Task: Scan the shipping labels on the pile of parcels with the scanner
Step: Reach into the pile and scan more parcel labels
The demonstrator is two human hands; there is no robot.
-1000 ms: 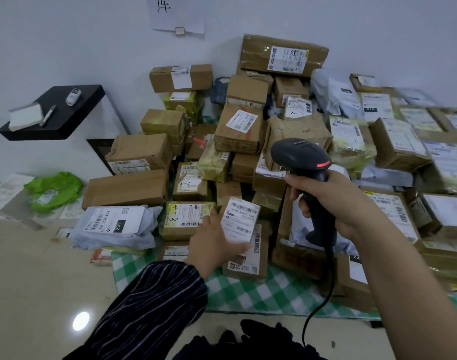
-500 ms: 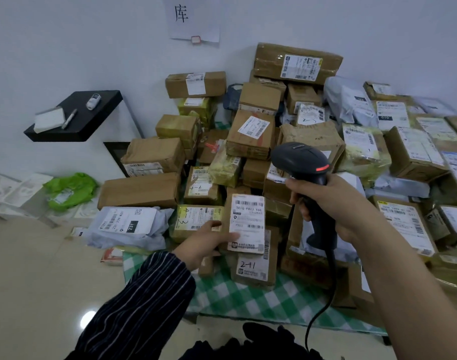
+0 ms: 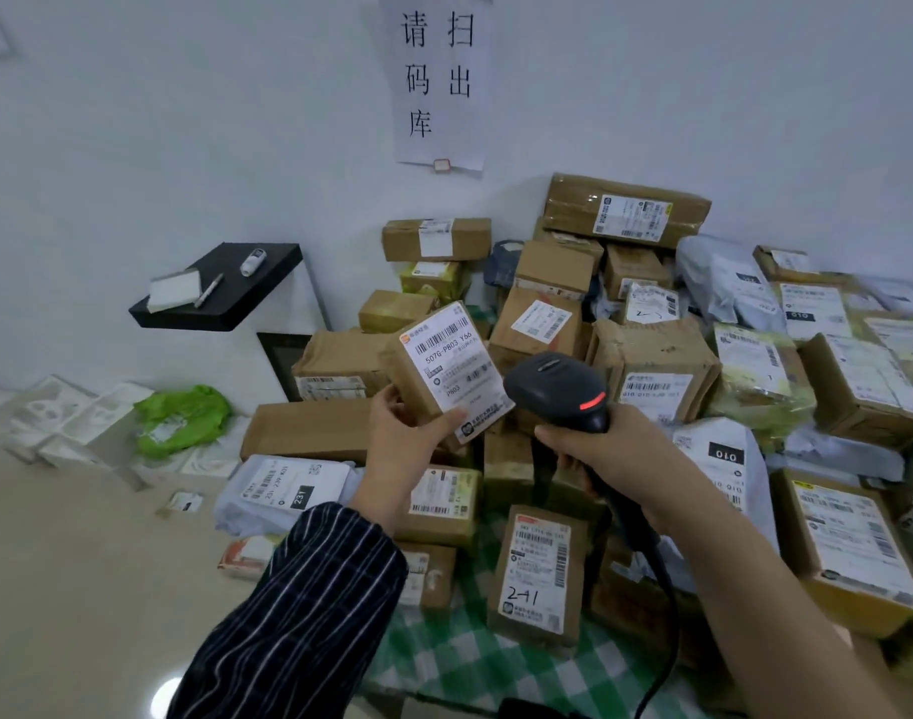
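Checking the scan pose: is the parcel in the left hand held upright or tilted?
Tilted. The small brown parcel leans in the left hand, its label's text lines running diagonally.

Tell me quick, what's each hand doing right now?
Left hand: closed on a small brown parcel, label facing up.
Right hand: closed on the scanner handle.

Dim, soft light; wide-angle edge distortion.

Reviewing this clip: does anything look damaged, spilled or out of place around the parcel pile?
Nothing looks damaged. The brown cardboard parcels are heaped loosely at mixed angles, and a crumpled green plastic bag plus a small white paper scrap lie on the beige floor left of the pile.
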